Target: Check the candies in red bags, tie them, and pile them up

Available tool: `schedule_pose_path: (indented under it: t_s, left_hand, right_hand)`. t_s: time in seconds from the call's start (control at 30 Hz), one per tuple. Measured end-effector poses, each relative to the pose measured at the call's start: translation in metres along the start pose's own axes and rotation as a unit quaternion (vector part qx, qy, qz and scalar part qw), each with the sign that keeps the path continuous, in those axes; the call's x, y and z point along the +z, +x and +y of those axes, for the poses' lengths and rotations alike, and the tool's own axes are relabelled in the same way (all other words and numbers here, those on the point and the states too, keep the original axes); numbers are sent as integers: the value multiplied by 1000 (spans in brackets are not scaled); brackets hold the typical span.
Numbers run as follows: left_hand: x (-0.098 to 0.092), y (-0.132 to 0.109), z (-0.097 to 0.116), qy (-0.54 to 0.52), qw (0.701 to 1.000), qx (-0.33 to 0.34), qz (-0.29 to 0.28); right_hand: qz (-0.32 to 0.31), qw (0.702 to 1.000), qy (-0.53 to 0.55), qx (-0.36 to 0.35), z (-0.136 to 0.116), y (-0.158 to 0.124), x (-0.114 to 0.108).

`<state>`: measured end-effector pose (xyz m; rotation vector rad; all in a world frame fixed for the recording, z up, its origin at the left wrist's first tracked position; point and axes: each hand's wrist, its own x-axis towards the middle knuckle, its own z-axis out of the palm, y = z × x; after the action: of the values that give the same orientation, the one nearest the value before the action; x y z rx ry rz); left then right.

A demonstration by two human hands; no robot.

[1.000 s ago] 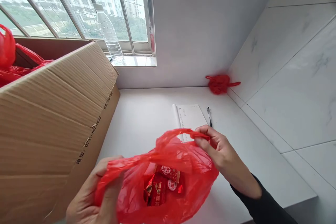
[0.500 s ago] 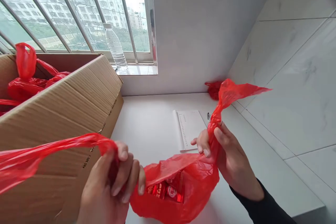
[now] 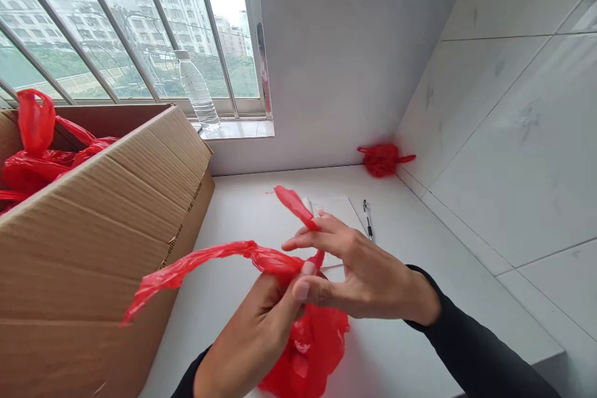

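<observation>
Gripping the red bag [image 3: 321, 342] by its bunched neck in the left hand [image 3: 249, 339], over the white table [image 3: 247, 205] beside the cardboard box [image 3: 107, 230], holding the right hand [image 3: 368, 267] open, with fingers spread

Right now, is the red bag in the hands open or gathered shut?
Gathered shut: the red bag is bunched at the left hand, its handles sticking out. Whether knotted, I cannot tell.

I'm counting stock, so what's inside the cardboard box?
Red plastic bags show inside the cardboard box; its near side hides the bottom, so anything lower down cannot be seen.
</observation>
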<state>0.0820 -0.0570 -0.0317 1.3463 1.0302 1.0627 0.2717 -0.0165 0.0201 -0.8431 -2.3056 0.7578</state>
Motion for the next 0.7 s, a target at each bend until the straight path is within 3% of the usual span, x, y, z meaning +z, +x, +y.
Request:
schedule_pose_path:
  t_s: [0.1,0.17,0.3,0.33,0.37,0.47,0.5,0.53,0.6,0.7]
  left_hand:
    - [-7,8,1,-93,992,-90,6]
    - [-10,10,2,-141,985,-104,-2]
    - [-14,13,-1,-197,976,-91,-36]
    - [-16,14,-3,-190,977,-82,-49]
    - [-17,14,-6,-183,978,-74,-62]
    - [-21,14,-9,-186,975,-60,-105]
    - [-22,13,-9,-181,975,-50,-119]
    - [-22,12,-8,-159,979,-37,-125]
    - [-22,9,-7,-66,991,4,-115]
    - [-22,7,-15,154,978,142,-7]
  right_hand:
    - [50,996,2,77,8,-6,-4]
    - [71,993,22,94,8,-12,-3]
    - [-47,988,120,81,1,-24,-2]
    - [-47,984,149,86,0,-26,-2]
    - [-12,980,172,97,1,-26,-3]
    - [181,952,203,142,11,-19,0]
    - [203,944,214,150,17,-16,4]
    - [184,942,233,157,23,-13,8]
    - [77,942,283,164,36,-7,20]
    - [-10,934,307,181,50,-4,35]
